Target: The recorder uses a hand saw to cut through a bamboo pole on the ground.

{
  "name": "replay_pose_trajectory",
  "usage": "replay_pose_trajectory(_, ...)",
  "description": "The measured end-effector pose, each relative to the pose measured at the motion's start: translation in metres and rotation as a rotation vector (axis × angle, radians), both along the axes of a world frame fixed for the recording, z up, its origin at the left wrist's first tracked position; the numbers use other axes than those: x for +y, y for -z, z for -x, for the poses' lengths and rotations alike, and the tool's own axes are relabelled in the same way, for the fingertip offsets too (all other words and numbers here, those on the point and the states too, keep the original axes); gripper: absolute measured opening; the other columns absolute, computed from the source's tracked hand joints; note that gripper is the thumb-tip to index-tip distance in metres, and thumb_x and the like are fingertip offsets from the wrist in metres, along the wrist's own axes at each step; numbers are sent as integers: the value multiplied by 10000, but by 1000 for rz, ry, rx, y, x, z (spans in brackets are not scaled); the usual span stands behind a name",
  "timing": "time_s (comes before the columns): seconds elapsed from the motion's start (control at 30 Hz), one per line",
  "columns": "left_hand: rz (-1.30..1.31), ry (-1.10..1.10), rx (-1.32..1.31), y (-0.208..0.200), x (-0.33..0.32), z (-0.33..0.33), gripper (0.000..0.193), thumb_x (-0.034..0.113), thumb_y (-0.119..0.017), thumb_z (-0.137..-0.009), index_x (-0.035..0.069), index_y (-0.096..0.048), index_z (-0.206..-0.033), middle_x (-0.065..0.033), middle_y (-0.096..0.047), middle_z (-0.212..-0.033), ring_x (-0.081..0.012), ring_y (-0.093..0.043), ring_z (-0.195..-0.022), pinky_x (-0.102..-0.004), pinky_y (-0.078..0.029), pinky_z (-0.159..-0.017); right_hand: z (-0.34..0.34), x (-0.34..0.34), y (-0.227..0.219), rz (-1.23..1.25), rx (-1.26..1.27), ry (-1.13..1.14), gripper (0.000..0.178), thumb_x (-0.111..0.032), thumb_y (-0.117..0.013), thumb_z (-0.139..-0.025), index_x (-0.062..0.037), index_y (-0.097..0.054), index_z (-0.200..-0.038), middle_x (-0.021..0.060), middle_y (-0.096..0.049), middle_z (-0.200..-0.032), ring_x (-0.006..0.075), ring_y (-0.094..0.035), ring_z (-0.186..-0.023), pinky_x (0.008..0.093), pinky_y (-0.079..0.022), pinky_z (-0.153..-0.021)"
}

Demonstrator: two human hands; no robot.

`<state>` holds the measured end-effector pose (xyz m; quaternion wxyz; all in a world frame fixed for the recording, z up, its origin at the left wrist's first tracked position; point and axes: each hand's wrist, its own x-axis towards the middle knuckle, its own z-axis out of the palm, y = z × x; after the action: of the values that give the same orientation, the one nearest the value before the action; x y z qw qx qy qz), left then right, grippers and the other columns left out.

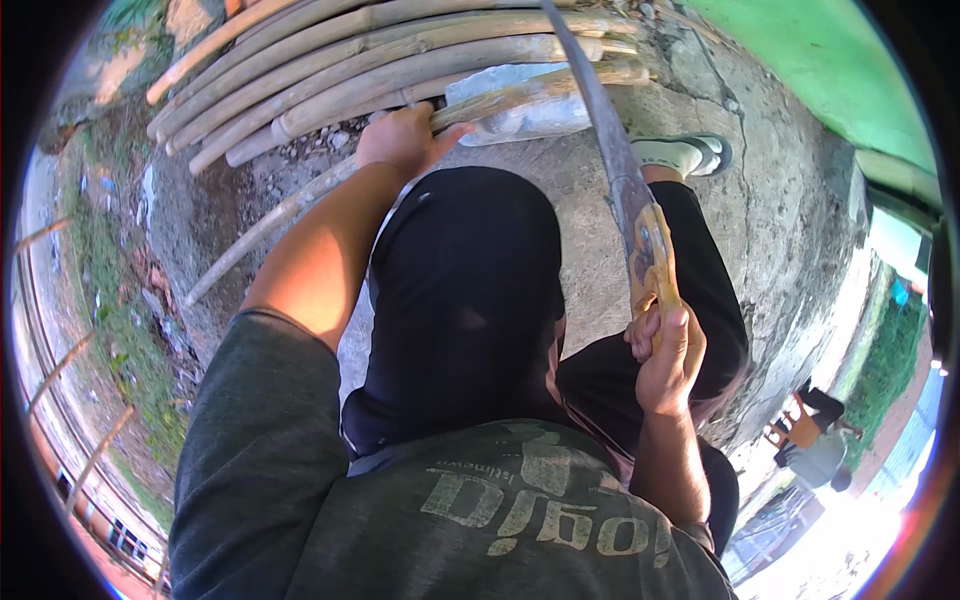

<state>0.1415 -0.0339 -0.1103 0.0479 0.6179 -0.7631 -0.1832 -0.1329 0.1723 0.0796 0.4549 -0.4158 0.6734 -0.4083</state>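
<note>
My right hand (668,350) is closed around the yellowish wooden handle of a handsaw (618,165). Its long dark blade points away from me and crosses over a bamboo pole (545,93) near the pole's right end. Whether the teeth touch the bamboo I cannot tell. With my left hand (405,140) I grip that pole, thumb on the near side, fingers partly hidden. The pole slants from the lower left up to the right, lying across a pale whitish block (525,128) on the ground.
Several bamboo poles (330,75) lie side by side beyond my left hand. Cracked concrete (780,190) spreads to the right, below a green wall (800,60). My sandalled foot (685,155) rests near the blade. A person (815,440) is far off at lower right. Black cloth (465,300) blocks the centre.
</note>
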Motion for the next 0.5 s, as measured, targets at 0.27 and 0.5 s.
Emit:
replay_pose_trajectory(0.27,4,-91,-70,1,2,4,762,753,-527,-859,37,-667,-1077,-232,-715,-921,-423,-694,-907,-522,-542,-790,39,-18,16,346,136,-163,375,-250,-527,-1025,-2,-495,-745,55,-474,-568,136,-453,-483,324,-368,-469)
replay_pose_trajectory(0.5,72,-114,-119,10,4,19,731,718,-524,-881,16,-649,-1043,-256,-705,-947,-456,-671,-974,-545,-518,-825,38,-4,39,313,31,-47,381,-339,-540,-1022,-3,-587,-849,171,-553,-643,359,-574,-567,424,-465,-566)
